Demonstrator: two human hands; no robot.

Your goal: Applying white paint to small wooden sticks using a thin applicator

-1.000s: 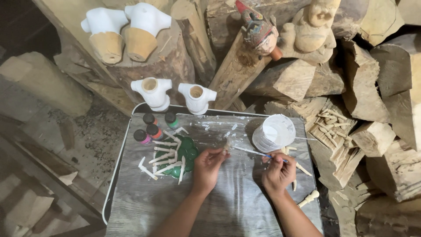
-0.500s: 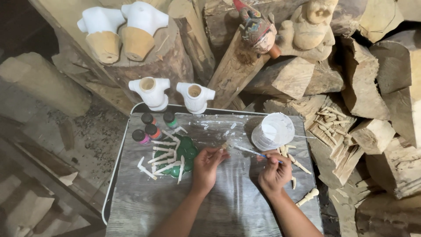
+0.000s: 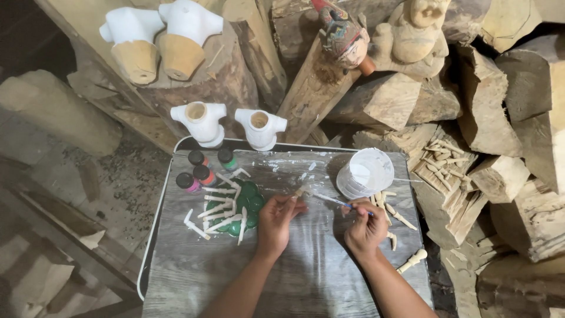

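At mid-table, your left hand [image 3: 276,218] pinches a small wooden peg [image 3: 300,192] while your right hand [image 3: 365,227] grips the brush [image 3: 329,200]; whitened pegs [image 3: 220,207] dry near the left edge, bare pegs [image 3: 391,215] wait right.

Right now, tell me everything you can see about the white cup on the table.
The white cup is a round, open-topped container, seemingly thin translucent plastic, with ribbed walls and what looks like white paint inside. It stands upright near the far right corner of the grey wood-grain table, which is smeared white beside it. Small pale wooden pieces lie just in front of it. Neither hand touches it; the right hand, nearest, holds a thin brush whose handle runs close below the cup.
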